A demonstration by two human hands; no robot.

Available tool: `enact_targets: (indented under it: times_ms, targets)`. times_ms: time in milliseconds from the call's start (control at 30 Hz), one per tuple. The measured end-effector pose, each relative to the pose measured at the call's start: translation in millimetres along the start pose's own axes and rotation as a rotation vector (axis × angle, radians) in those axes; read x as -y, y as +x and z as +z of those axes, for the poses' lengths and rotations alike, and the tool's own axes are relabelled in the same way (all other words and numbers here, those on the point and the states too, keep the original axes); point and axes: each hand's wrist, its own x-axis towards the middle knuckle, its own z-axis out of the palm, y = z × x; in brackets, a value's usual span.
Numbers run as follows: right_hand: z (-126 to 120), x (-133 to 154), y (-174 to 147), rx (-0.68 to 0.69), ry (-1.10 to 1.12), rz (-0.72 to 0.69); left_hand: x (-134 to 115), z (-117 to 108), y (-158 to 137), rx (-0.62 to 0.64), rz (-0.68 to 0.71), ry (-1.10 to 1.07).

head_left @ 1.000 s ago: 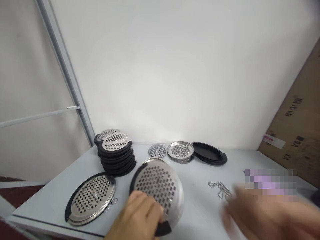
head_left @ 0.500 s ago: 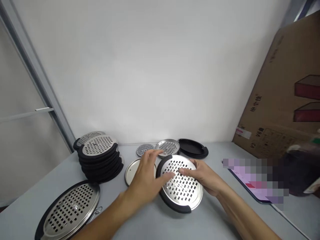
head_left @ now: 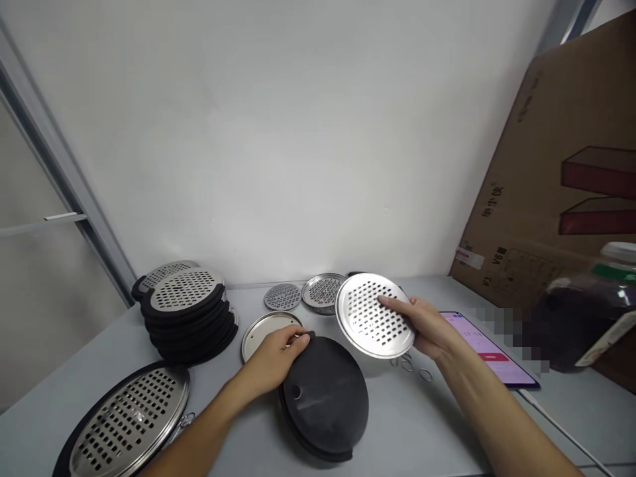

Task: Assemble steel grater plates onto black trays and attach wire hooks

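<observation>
In my right hand [head_left: 427, 324] is a round metal grater plate [head_left: 368, 311] full of slots, raised above the table with the thumb on its face. My left hand [head_left: 278, 358] pinches the upper rim of a round black holder [head_left: 328, 397]. The holder is tilted, its smooth dark face with one small hole towards me. Partly behind my left hand lies a plain metal disc [head_left: 258, 331]. Under the grater plate, several small metal rings [head_left: 407, 362] lie on the table.
At the left stands a stack of black-rimmed graters [head_left: 189, 324]; a larger grater [head_left: 129, 417] leans in front. A fine grater disc [head_left: 282, 297] and a rimmed metal disc [head_left: 322, 291] lie by the wall. To the right are a phone [head_left: 497, 358], a jar [head_left: 581, 318] and a cardboard box [head_left: 527, 185].
The metal grater plate and its black holder are now apart. My left hand has closed on the holder's rim, while my right hand has carried the plate up and right. The view has shifted slightly.
</observation>
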Motion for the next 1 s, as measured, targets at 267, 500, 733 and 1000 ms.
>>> enact_targets:
  times_ms: [267,500,733,1000]
  targets:
    - [52.3,9.4,13.1,0.111,0.078,0.055,1.3,10.7,-1.5,0.058,0.069,0.005]
    - [67.2,-16.4,15.2,0.156,0.04,-0.011,6.0,-6.1,6.6,-0.091,-0.018,-0.31]
    - [83.0,-33.7,-1.6,0.182,0.072,-0.062,-16.2,-7.9,-1.9,0.234,-0.205,-0.972]
    - [78.7,-31.7,-2.5,-0.219,-0.728,-0.785,-12.5,4.2,-5.0,0.151,-0.25,-1.031]
